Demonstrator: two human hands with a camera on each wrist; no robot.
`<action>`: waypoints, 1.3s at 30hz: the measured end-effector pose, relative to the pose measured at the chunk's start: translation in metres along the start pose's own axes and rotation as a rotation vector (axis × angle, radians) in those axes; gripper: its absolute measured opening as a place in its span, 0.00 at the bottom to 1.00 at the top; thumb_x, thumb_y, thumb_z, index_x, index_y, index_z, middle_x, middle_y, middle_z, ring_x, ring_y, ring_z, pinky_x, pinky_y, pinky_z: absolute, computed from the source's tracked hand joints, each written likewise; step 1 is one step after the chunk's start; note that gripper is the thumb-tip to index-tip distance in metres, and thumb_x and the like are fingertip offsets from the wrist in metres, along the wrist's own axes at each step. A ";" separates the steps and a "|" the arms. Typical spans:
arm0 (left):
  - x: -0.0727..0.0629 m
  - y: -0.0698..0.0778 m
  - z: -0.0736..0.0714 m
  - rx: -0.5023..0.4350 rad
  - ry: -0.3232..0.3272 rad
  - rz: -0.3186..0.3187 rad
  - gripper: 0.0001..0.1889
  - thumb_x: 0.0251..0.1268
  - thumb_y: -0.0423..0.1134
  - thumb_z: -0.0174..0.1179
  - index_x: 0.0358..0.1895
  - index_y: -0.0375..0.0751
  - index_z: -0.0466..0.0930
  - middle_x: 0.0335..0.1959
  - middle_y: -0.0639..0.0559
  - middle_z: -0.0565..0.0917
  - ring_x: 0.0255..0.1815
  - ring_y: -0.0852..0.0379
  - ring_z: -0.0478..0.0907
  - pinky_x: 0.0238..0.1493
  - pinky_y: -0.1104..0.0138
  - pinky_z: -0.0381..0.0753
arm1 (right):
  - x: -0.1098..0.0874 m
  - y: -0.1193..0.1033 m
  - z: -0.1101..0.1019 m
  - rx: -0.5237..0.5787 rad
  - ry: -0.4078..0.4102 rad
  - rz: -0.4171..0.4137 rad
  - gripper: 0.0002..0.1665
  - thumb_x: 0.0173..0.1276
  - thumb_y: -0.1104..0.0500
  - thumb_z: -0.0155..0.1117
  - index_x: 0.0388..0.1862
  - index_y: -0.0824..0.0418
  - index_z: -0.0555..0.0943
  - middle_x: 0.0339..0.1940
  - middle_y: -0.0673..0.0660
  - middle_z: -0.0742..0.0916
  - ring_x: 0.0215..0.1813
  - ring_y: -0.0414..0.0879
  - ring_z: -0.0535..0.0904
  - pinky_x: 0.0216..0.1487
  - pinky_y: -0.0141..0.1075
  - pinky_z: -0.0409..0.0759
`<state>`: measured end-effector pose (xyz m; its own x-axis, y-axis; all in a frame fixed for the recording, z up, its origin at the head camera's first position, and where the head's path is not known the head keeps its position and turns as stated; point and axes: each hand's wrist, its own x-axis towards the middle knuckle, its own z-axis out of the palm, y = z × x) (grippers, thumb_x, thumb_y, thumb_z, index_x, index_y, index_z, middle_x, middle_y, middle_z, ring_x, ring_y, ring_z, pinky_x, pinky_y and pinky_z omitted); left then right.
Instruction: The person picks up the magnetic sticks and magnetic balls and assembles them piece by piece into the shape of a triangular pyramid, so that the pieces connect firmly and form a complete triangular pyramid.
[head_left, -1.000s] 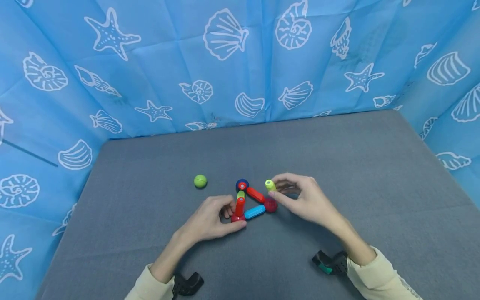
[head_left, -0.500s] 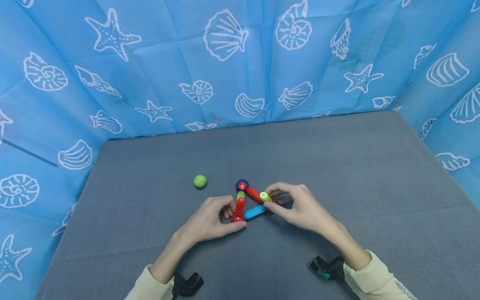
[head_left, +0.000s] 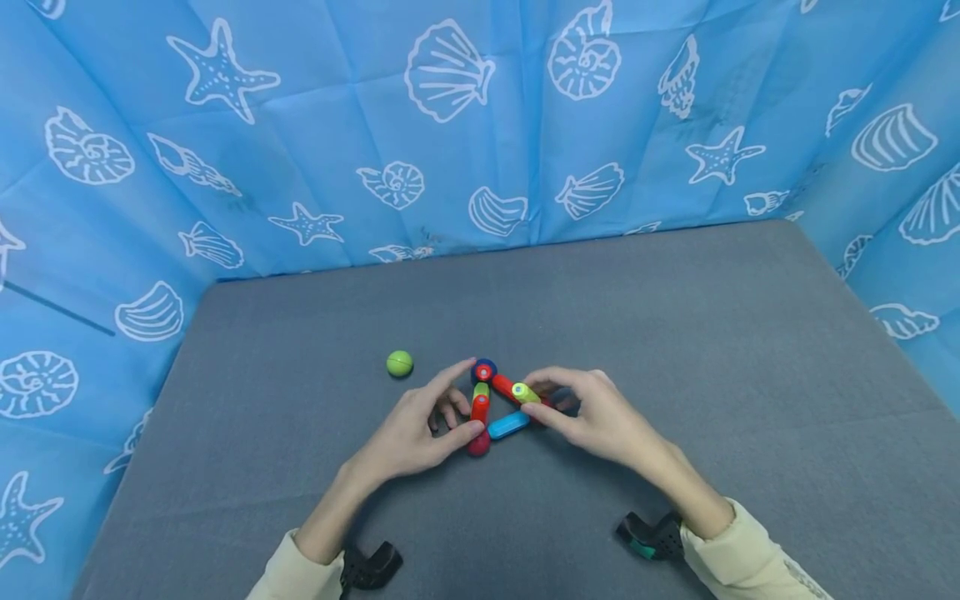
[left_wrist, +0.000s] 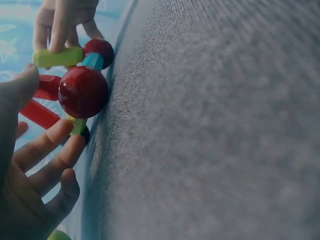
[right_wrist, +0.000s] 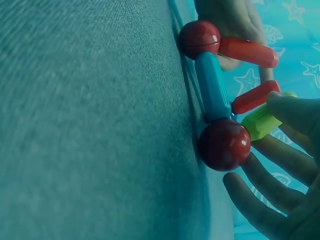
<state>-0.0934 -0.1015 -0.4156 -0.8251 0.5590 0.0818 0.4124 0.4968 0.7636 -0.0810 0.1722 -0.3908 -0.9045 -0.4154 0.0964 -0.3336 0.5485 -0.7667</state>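
A triangle of magnetic rods and balls lies on the grey table. Its base has a blue rod (head_left: 509, 426), a red rod (head_left: 504, 386) and a green rod (head_left: 481, 389) between a dark blue ball (head_left: 492, 365) and two red balls. My right hand (head_left: 592, 410) pinches a yellow-green rod (head_left: 527, 394) that stands tilted on the right red ball (right_wrist: 224, 145). My left hand (head_left: 420, 423) spreads around the left corner, thumb beside the upright red rod (head_left: 479, 408) on the left red ball (head_left: 478, 446), index finger reaching toward the dark blue ball.
A loose green ball (head_left: 400, 363) lies left of the triangle. Behind the grey table (head_left: 675, 300) hangs a blue curtain (head_left: 510, 133) with white shells and starfish. Each wrist carries a black camera mount (head_left: 651, 535).
My right hand has brought the yellow-green rod down and left onto the right red ball. My left hand has let go of the left red ball, its index finger now stretched forward.
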 end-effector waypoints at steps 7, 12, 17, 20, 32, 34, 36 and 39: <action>0.005 0.001 0.001 0.007 -0.025 0.023 0.36 0.71 0.44 0.66 0.79 0.48 0.63 0.37 0.58 0.83 0.30 0.68 0.75 0.32 0.70 0.78 | 0.003 -0.001 0.006 -0.059 0.036 -0.026 0.15 0.68 0.56 0.72 0.53 0.55 0.86 0.44 0.50 0.92 0.44 0.42 0.86 0.41 0.35 0.85; 0.007 0.003 0.001 0.021 -0.020 0.037 0.35 0.70 0.44 0.66 0.78 0.47 0.64 0.35 0.58 0.82 0.29 0.68 0.74 0.32 0.71 0.77 | 0.004 -0.003 0.009 -0.088 0.060 -0.034 0.15 0.67 0.55 0.74 0.52 0.54 0.87 0.43 0.49 0.91 0.41 0.41 0.84 0.39 0.35 0.84; 0.008 0.005 0.002 0.036 -0.003 0.051 0.34 0.70 0.44 0.67 0.76 0.46 0.66 0.33 0.58 0.81 0.29 0.68 0.74 0.32 0.71 0.76 | 0.003 -0.004 0.010 -0.091 0.061 -0.024 0.16 0.67 0.55 0.74 0.52 0.54 0.87 0.42 0.48 0.91 0.41 0.40 0.83 0.39 0.33 0.83; 0.009 0.006 0.002 0.043 -0.001 0.055 0.33 0.70 0.44 0.67 0.75 0.45 0.68 0.33 0.58 0.81 0.29 0.68 0.73 0.32 0.71 0.76 | 0.003 -0.005 0.010 -0.092 0.057 -0.016 0.16 0.67 0.54 0.73 0.53 0.54 0.87 0.42 0.48 0.91 0.41 0.40 0.83 0.39 0.33 0.83; 0.007 0.007 0.004 0.025 0.008 0.041 0.32 0.69 0.43 0.68 0.74 0.46 0.67 0.34 0.58 0.80 0.29 0.66 0.74 0.30 0.73 0.75 | 0.003 -0.005 0.012 -0.100 0.043 -0.022 0.17 0.68 0.53 0.72 0.54 0.53 0.86 0.46 0.47 0.91 0.44 0.39 0.82 0.47 0.40 0.81; 0.006 0.007 0.004 0.010 0.007 0.038 0.32 0.69 0.43 0.68 0.73 0.48 0.67 0.35 0.58 0.80 0.29 0.66 0.75 0.29 0.73 0.76 | 0.004 -0.005 0.012 -0.097 0.034 -0.027 0.17 0.69 0.53 0.72 0.55 0.53 0.85 0.47 0.47 0.90 0.45 0.39 0.82 0.49 0.42 0.80; 0.005 0.006 0.002 -0.001 0.010 0.033 0.31 0.68 0.42 0.68 0.71 0.48 0.68 0.36 0.58 0.81 0.30 0.64 0.76 0.29 0.72 0.77 | 0.004 -0.005 0.013 -0.084 0.023 -0.029 0.17 0.69 0.54 0.71 0.55 0.53 0.85 0.47 0.48 0.90 0.45 0.40 0.82 0.50 0.43 0.80; 0.003 0.006 0.000 -0.008 0.017 0.034 0.29 0.67 0.42 0.68 0.69 0.49 0.71 0.41 0.57 0.83 0.35 0.62 0.78 0.32 0.71 0.77 | 0.005 -0.004 0.014 -0.070 0.013 -0.030 0.17 0.70 0.54 0.71 0.56 0.54 0.84 0.49 0.48 0.90 0.47 0.41 0.82 0.52 0.45 0.81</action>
<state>-0.0939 -0.0965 -0.4113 -0.8170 0.5643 0.1190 0.4377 0.4724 0.7650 -0.0806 0.1581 -0.3959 -0.8971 -0.4232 0.1271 -0.3779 0.5857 -0.7171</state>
